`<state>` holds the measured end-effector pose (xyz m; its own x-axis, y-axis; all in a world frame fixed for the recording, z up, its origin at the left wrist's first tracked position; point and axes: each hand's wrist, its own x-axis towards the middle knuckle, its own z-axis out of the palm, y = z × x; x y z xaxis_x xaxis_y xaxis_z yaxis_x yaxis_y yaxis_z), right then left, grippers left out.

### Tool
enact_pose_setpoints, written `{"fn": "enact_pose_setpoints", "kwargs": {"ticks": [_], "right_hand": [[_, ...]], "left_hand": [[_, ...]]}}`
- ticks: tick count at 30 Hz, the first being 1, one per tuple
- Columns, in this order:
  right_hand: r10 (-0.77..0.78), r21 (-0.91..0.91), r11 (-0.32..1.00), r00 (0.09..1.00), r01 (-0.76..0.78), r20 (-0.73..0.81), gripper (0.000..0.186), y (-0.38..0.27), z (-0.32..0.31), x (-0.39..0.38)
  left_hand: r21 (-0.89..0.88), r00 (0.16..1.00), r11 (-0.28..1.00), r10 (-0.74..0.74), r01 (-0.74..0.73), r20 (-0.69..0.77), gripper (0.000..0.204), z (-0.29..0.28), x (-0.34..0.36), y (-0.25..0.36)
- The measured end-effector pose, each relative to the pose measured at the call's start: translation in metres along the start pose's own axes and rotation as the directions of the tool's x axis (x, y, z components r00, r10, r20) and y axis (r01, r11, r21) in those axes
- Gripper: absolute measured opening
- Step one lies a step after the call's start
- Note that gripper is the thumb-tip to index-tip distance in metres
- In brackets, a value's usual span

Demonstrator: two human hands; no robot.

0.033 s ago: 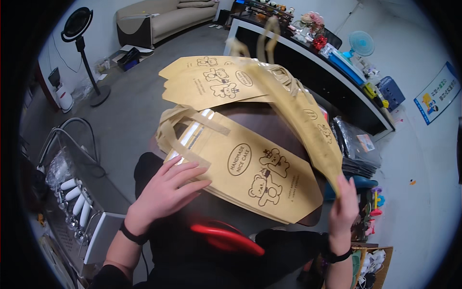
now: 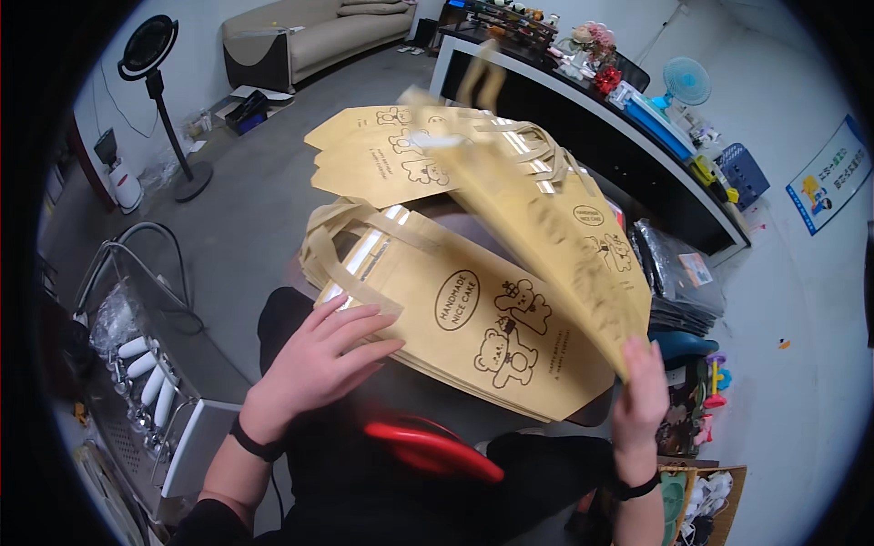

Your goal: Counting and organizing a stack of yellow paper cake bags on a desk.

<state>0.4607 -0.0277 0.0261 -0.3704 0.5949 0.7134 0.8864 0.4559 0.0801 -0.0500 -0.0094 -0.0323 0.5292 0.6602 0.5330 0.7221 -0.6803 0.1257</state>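
Observation:
A stack of flat tan carrier bags point(image 2: 428, 259), printed with bears and fitted with cloth handles, lies in front of me on a dark table point(image 2: 594, 414). My left hand point(image 2: 332, 359) rests on its near left edge by the handles, fingers stretched out. Above the stack's far side, one tan bag point(image 2: 537, 223) is raised at a slant, blurred by motion. My right hand point(image 2: 643, 387) grips its near end, and its handles swing loose at the far end. More bags lie fanned out behind, at the far left point(image 2: 364, 168) and on the right point(image 2: 605, 232), partly covered by the raised bag.
Dark plastic-wrapped packs point(image 2: 674, 282) are piled right of the table. A metal rack point(image 2: 137, 455) with white-handled things stands at my left. A blurred red curved object point(image 2: 437, 450) is close to my lap. Beyond are a counter point(image 2: 592, 136), a sofa point(image 2: 319, 50) and a black stand point(image 2: 168, 118).
The raised bag has swung left and toward me, uncovering more of the right-hand bags. My right hand has moved slightly down and left with it. The left hand stays on the stack.

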Motion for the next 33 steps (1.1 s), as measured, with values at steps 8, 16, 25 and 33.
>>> {"fn": "enact_pose_setpoints", "kwargs": {"ticks": [8, 16, 25, 33], "right_hand": [[-0.06, 0.203, 0.979, 0.983, 0.025, 0.171, 0.058, -0.043, 0.041, -0.068], [-0.021, 0.276, 0.959, 0.956, -0.063, 0.293, 0.066, -0.034, 0.047, -0.062], [-0.11, 0.361, 0.931, 0.901, -0.055, 0.42, 0.064, -0.036, 0.038, -0.056], [-0.039, 0.32, 0.938, 0.877, -0.133, 0.479, 0.087, -0.078, 0.042, -0.037]], "left_hand": [[0.017, 0.991, 0.995, 0.101, -0.1, -0.093, 0.054, -0.015, -0.005, 0.002], [0.032, 0.999, 0.999, 0.001, 0.0, -0.047, 0.065, -0.009, 0.005, 0.008], [-0.009, 0.977, 0.998, -0.067, 0.07, 0.203, 0.076, 0.011, 0.003, -0.003], [0.028, 0.98, 0.997, -0.076, 0.072, 0.182, 0.075, 0.021, 0.008, -0.012]]}}
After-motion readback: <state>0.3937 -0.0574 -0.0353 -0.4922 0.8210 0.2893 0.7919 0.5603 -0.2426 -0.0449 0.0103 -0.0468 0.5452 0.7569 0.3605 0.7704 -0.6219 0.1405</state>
